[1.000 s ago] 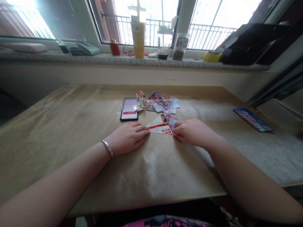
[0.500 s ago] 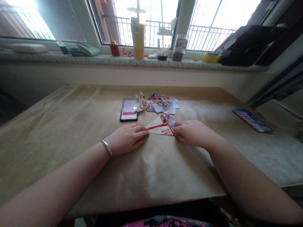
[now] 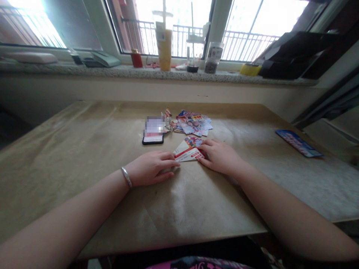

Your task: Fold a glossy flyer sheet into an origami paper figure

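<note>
folded leaflet [image 3: 187, 152] on worktop [image 3: 84, 149], near-side & right of phone [image 3: 153, 131] | L hand [image 3: 151, 169]: grip flat, unclenched, fingertips on leaflet's left tip | R hand [image 3: 220, 157]: fingers on leaflet's right edge, pinched or not – can't tell | leaflet pile [image 3: 193, 123] just right of phone

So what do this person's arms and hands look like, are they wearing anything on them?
The left hand and right hand are bare, with no gloves and no rings that show. The left forearm and right forearm are uncovered, no sleeves in view. A thin silver-coloured bangle circles the left wrist; the right wrist carries nothing.
</note>
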Available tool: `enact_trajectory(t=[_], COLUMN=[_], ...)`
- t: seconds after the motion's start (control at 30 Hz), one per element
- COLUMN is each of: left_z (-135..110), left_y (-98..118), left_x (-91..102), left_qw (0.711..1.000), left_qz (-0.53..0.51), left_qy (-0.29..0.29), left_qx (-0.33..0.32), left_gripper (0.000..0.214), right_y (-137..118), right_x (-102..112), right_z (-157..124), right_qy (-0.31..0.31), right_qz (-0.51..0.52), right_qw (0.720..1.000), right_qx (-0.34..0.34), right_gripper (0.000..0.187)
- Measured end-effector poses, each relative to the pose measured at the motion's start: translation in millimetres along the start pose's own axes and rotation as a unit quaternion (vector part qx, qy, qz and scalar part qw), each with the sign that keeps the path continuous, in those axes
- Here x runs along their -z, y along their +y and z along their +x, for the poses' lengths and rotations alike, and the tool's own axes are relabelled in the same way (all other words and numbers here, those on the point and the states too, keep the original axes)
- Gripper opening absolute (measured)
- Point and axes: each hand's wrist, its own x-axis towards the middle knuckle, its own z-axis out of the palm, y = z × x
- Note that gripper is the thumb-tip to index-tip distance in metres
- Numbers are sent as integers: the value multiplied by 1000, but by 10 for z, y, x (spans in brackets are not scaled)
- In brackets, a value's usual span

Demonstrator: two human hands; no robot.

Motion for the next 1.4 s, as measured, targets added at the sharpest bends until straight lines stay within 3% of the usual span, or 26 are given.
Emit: enact_trajectory(t=[0.27, 0.5, 0.7, 0.93, 1.13, 1.33, 1.4], left_z=[13, 3, -14, 11, 46, 92, 121], left_y=[-30, -111, -118, -47, 2, 21, 42], left_x=[6, -48, -44, 2, -6, -112, -156], left_qw=[997, 998, 1000, 999, 997, 992, 988], left_qz=[3, 21, 12, 11, 21, 38, 51], left_qy=[74, 58, -9, -9, -18, -8, -3], left_qx=[4, 1, 24, 48, 76, 120, 149], left_gripper=[30, 38, 42, 43, 44, 48, 50], right_y=[90, 112, 109, 96, 126, 96, 91], right_x=[-66, -134, -199, -174, -87, -66, -80], right_z=[29, 64, 115, 113, 100, 59, 45], right_qy=[10, 25, 63, 57, 15, 0, 0], right_qz=[139, 198, 195, 216, 288, 232, 221], right_qw=[984, 967, 971, 973, 954, 969, 972], right_qx=[106, 161, 122, 53, 82, 82, 85], right_gripper=[28, 29, 28, 24, 21, 10, 23])
